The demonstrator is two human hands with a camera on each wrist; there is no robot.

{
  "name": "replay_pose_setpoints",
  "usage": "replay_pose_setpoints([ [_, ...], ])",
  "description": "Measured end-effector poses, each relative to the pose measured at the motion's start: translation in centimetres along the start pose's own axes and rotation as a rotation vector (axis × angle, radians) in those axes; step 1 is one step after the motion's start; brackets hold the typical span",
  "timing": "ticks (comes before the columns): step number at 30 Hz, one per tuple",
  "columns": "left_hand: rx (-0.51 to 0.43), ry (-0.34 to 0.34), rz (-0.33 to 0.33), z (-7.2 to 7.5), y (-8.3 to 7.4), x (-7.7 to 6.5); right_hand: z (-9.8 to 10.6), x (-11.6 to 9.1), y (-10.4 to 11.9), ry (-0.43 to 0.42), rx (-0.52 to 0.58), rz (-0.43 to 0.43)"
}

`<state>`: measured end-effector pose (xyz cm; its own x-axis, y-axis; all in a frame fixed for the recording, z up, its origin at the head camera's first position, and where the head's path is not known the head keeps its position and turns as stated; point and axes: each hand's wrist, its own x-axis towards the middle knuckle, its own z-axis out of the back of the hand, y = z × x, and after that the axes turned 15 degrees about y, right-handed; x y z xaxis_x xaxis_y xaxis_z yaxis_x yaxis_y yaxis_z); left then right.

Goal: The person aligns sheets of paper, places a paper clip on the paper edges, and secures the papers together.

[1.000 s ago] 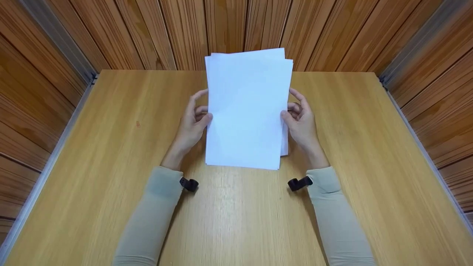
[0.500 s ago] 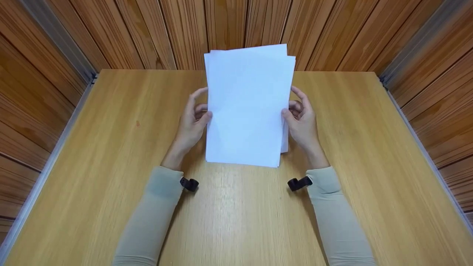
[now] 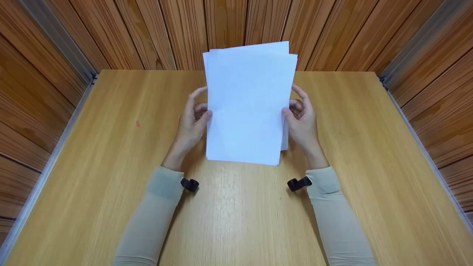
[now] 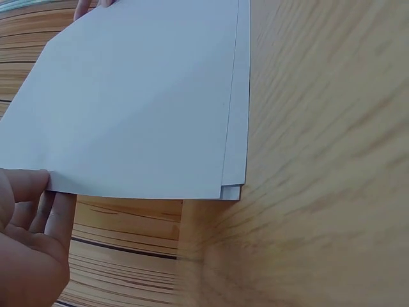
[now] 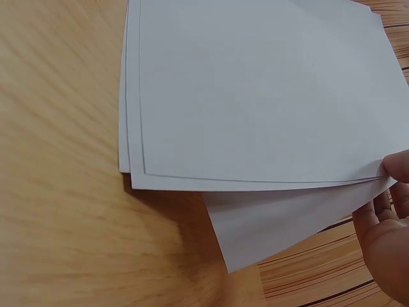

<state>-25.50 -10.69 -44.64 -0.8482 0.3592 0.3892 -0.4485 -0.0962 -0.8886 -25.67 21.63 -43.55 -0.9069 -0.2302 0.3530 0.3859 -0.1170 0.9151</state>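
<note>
A small stack of white paper sheets (image 3: 247, 107) is held up between both hands, its top edge overlapping the back wall in the head view. The left hand (image 3: 191, 123) pinches the stack's left edge, thumb in front and fingers behind. On the opposite edge the right hand (image 3: 303, 123) pinches it the same way. The sheets are uneven: one sticks out at the top, and in the right wrist view a lower sheet (image 5: 275, 224) splays away from the others. Offset lower corners of the paper (image 4: 234, 128) show in the left wrist view, close over the table.
The wooden table (image 3: 229, 221) lies beneath the hands. Wood-plank walls (image 3: 129, 33) rise at the back and both sides, with metal strips along the side edges. A small reddish mark (image 3: 138, 124) is on the table at left. Each wrist wears a black camera (image 3: 190, 184).
The paper stack has risen slightly and its top tilts a little more toward the camera. Both hands keep their grip and have barely shifted.
</note>
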Motion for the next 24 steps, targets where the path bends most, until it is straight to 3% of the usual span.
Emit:
replay_pose_setpoints([
  [12,0.037,-0.013,-0.098,-0.02,0.05,-0.02,-0.26,-0.10,0.25,-0.030,-0.005,0.045],
  [24,0.084,-0.049,-0.138,-0.25,-0.06,-0.03,-0.50,-0.01,0.37,-0.054,-0.017,0.126],
])
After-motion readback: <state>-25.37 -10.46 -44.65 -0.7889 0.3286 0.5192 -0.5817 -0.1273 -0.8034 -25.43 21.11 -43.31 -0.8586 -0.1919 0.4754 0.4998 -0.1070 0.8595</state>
